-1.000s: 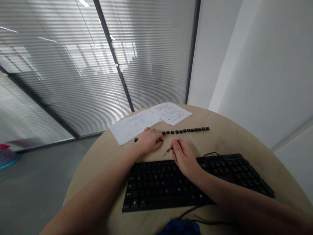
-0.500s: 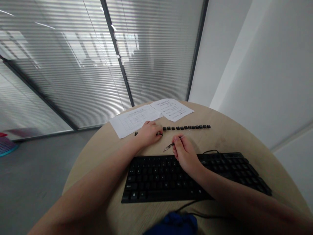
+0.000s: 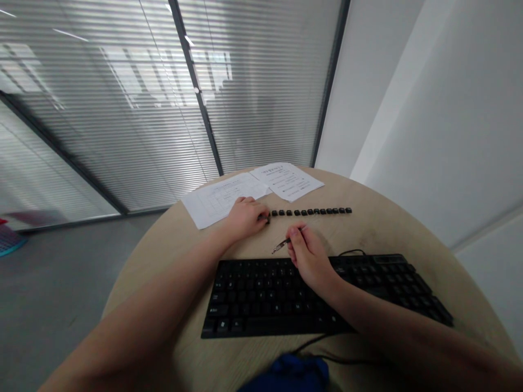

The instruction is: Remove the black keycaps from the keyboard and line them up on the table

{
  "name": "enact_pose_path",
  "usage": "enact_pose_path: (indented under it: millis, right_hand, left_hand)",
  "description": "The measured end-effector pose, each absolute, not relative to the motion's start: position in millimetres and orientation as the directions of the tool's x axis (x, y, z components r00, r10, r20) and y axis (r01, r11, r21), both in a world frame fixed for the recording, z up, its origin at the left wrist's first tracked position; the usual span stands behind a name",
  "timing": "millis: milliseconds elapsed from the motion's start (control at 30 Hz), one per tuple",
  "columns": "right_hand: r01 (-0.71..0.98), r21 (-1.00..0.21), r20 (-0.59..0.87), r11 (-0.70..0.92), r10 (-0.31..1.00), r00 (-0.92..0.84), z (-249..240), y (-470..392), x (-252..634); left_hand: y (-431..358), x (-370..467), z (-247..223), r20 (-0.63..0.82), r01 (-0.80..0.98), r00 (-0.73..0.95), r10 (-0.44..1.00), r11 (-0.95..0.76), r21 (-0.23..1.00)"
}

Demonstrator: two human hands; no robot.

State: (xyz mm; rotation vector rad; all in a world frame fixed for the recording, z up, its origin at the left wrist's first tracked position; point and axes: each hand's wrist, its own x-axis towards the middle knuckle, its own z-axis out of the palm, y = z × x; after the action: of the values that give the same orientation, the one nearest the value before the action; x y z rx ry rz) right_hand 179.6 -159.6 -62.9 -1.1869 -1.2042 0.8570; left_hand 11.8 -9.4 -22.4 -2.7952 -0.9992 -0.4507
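Keyboard point(image 3: 269, 326) black, white legends; tabletop point(image 3: 143, 272) pale wood-grain; papers point(image 3: 220, 200) white, dark print; cloth point(image 3: 286, 375) blue.

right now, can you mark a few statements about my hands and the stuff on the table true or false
The left hand is at the left end of the row of small black keys. True.
The right hand is empty. False: the right hand holds a thin tool.
The keyboard is nearer the camera than the row. True.
The papers lie under the keyboard. False: the papers lie on the table, beyond the keyboard.
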Motion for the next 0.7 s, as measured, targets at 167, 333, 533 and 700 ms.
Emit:
enact_pose_path:
  millis: [167,333,533,700]
  right_hand:
    - [0.083,-0.971,0.237,0.226,0.954,0.184,-61.5,-159.6,179.5]
    - [0.094,-0.971,0.233,0.219,0.955,0.183,-61.7,-160.0,181.1]
    - [0.163,-0.962,0.242,0.219,0.961,0.131,-57.3,-163.6,183.5]
    - [0.365,-0.879,0.298,0.307,0.951,-0.084,-42.9,-169.4,186.7]
  left_hand:
    - [-23.2,0.7,16.2,0.462,0.722,0.591,0.661,-0.689,0.061]
    - [-64.9,5.2,19.0,0.274,0.739,0.595,0.755,-0.649,0.182]
    - [-93.2,12.6,-23.4,0.070,0.744,0.630,0.773,-0.627,0.229]
    - [-92.2,10.3,-34.3,0.034,0.718,0.658,0.752,-0.641,0.273]
